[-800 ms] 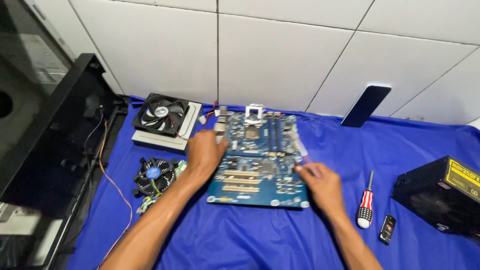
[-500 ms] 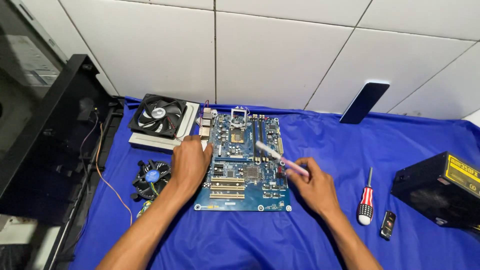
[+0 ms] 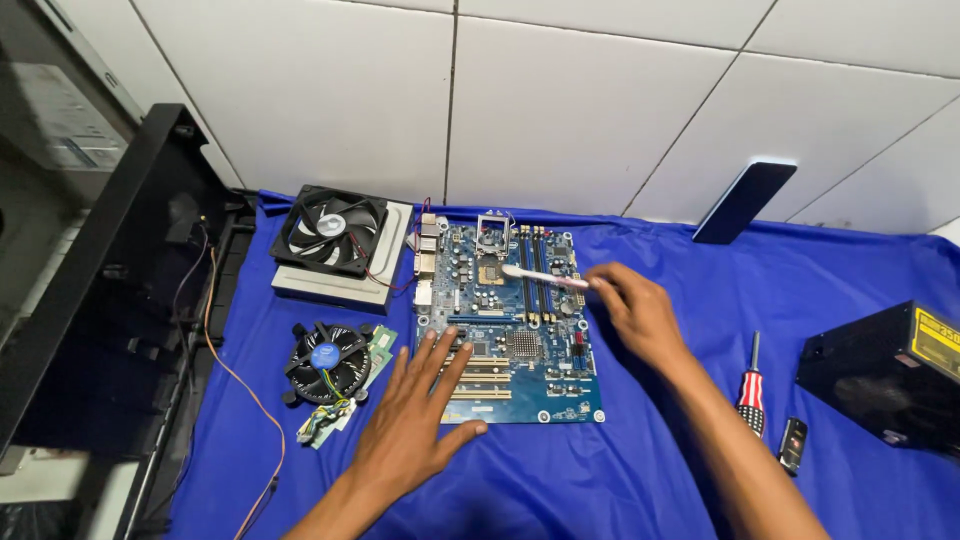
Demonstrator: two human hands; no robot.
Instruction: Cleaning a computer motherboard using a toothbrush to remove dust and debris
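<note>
While your left hand [image 3: 415, 420] lies flat with fingers spread on the lower left corner of the blue circuit board [image 3: 505, 325], holding nothing, your right hand [image 3: 635, 310] is closed around the handle of a small white brush [image 3: 545, 277]. You hold that brush nearly level, its head reaching left over the upper middle of the board, just beside the square processor socket [image 3: 490, 272]. Whether the bristles touch the board cannot be told.

Your board lies flat on the blue cloth [image 3: 600, 480] that covers the work surface, near the white tiled wall [image 3: 560, 90]. Just left of it you have a black case fan [image 3: 330, 230] sitting on a pale flat box [image 3: 385, 290], and below that a round cooler fan [image 3: 325, 360] with a green memory stick [image 3: 375, 345] beside it. Off to your right, well apart from the board, lie a screwdriver [image 3: 752, 390] with a striped handle, a small dark gadget [image 3: 793, 445] and a black power supply box [image 3: 880, 375]. A dark phone [image 3: 745, 202] leans against the wall, and an open black computer case [image 3: 90, 300] stands at your far left.
</note>
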